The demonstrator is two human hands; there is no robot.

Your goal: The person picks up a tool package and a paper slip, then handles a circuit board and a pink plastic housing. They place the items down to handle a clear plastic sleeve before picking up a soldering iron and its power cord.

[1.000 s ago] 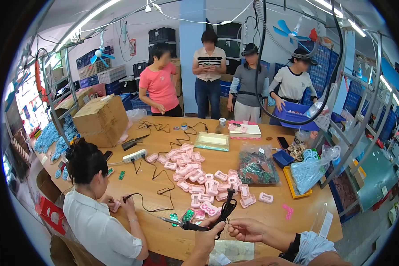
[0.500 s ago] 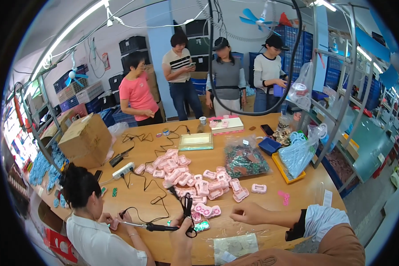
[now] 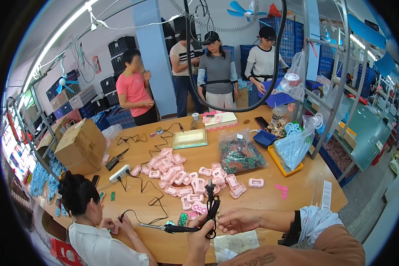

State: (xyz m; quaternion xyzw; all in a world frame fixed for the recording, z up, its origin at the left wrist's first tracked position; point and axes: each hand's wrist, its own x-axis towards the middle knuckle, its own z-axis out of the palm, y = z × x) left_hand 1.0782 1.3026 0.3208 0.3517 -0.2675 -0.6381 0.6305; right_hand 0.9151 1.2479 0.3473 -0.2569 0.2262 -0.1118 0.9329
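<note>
Coiling black cord (image 3: pixel 213 205): left hand (image 3: pixel 198 230) grips soldering iron (image 3: pixel 166 228); right hand (image 3: pixel 237 220) pinches cord; pink casings (image 3: pixel 181 177) on table (image 3: pixel 252 208).

Small assembly workshop or factory floor. A long wooden worktable (image 3: pixel 261 208) carries a heap of pink moulded plastic casings (image 3: pixel 181 175), a clear bag of dark green small parts (image 3: pixel 239 155), a yellow shallow tray (image 3: pixel 283 165), a white power strip with black cables (image 3: pixel 119 174) and a brown cardboard carton (image 3: pixel 82 146). A black-handled soldering iron (image 3: pixel 170 228) lies at the near edge beside a seated worker in a white shirt (image 3: pixel 99 241). Stacked blue and black plastic crates (image 3: pixel 119 48) line the walls, metal shelving racks (image 3: pixel 328 80) stand at the right, a strip light (image 3: pixel 62 37) and hanging hoses run overhead, and several standing people (image 3: pixel 217 71) gather at the far end
</note>
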